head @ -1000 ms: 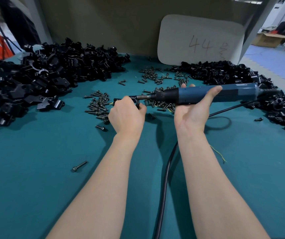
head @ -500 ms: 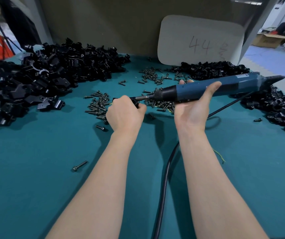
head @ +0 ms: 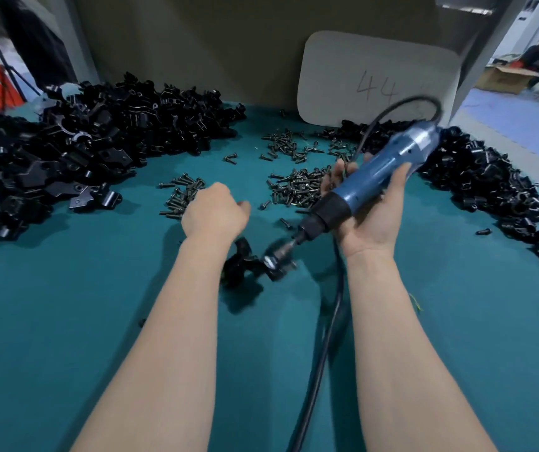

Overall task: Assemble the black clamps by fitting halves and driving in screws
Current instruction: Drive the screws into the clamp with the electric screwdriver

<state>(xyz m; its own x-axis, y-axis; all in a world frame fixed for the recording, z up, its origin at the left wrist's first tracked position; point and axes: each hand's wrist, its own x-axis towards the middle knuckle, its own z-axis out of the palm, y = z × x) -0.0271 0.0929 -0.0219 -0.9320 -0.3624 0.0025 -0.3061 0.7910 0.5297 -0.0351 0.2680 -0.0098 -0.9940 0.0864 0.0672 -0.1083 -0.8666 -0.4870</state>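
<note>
Right hand (head: 372,220) grips the driver (head: 375,181), now tipped down. The released clamp (head: 252,262) blurs at its bit. Left hand (head: 214,212) nears the screws (head: 297,187), fingers hidden, grip unclear. Likely 1 clamp finished.

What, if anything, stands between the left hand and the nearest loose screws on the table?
Nothing visible does. The left hand is right beside the nearest screws, nothing between them; its fingertips are hidden, so contact cannot be told. The blurred clamp is nearer the person, by the wrist, off that path.
</note>
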